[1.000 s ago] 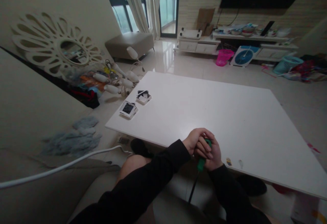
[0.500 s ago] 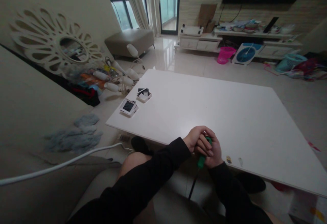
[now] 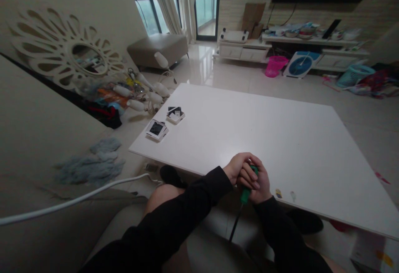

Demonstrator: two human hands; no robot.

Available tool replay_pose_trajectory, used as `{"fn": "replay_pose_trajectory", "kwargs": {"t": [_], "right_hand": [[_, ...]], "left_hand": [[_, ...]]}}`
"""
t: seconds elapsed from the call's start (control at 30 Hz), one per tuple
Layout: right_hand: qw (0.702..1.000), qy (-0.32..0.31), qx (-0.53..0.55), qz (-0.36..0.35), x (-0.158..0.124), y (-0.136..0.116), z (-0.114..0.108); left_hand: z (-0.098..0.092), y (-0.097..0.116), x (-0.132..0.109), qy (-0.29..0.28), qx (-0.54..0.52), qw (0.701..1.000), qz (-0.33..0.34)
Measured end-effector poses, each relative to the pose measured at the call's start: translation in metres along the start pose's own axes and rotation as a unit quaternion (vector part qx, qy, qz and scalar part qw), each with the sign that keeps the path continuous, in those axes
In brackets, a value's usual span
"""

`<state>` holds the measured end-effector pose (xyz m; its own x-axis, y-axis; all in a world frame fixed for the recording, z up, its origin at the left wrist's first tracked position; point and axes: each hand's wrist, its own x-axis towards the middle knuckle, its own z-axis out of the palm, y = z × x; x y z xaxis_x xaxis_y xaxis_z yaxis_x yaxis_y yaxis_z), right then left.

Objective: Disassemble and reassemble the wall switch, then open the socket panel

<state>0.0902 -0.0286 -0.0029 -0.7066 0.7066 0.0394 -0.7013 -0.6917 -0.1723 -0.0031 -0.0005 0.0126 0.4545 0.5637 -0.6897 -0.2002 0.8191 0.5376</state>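
Both of my hands are clasped together at the near edge of the white table (image 3: 280,131). My left hand (image 3: 241,168) wraps over the top of a green-handled tool (image 3: 245,194), its fingers closed. My right hand (image 3: 261,185) grips the same green handle from the right side. A dark shaft or cord (image 3: 234,224) runs down from the handle below the table edge. What the tool's tip touches is hidden by my hands.
Two small white-and-black square devices (image 3: 156,129) (image 3: 175,115) lie at the table's far left corner. Small stickers (image 3: 279,193) mark the near edge. A white cable (image 3: 71,200) crosses the left. Clutter, a pink basket (image 3: 274,65) and a TV shelf (image 3: 311,42) stand beyond.
My hands stay clasped on the green tool at the table edge. Only the view has shifted slightly.
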Motion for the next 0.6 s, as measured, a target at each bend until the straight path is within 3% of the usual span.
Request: {"fn": "replay_pose_trajectory", "kwargs": {"t": [0.23,0.6], "right_hand": [[1.000,-0.005,-0.005,-0.007,-0.0003,0.0010,-0.0021],[0.998,0.043,-0.026,-0.033,-0.0006,0.0018,-0.0032]], "left_hand": [[-0.0016,-0.0023,0.0038,0.000,-0.011,1.000,0.000],[-0.0007,-0.0012,0.0015,0.003,-0.008,1.000,-0.001]]}}
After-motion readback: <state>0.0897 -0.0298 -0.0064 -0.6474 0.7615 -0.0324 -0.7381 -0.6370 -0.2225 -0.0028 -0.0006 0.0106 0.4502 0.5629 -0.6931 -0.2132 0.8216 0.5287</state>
